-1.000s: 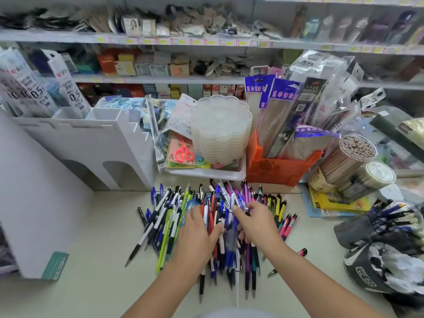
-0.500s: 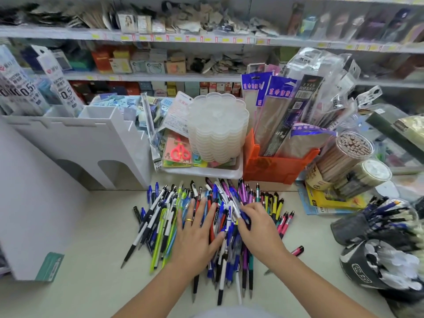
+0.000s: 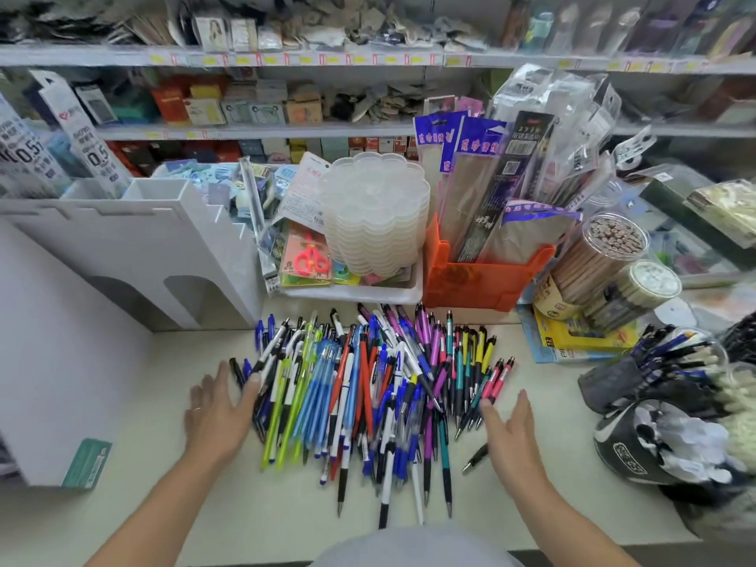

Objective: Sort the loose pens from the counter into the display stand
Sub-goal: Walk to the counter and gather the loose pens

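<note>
This was a stationery shop: stocked shelves (image 3: 286, 59) carried yellow price tags (image 3: 241, 59), and packaged refills (image 3: 92, 153), pencil tubs (image 3: 597, 259) and a pile of pens (image 3: 376, 386) crowded the counter (image 3: 163, 505).

One view only, a wide-angle camera worn on the head, looking forward and down over the counter (image 3: 135, 521) from close in. Both forearms run up from the bottom edge, the pile of pens (image 3: 368, 386) sits centre frame, and the shelves (image 3: 286, 59) bend across the top, blurred toward the edges.
</note>
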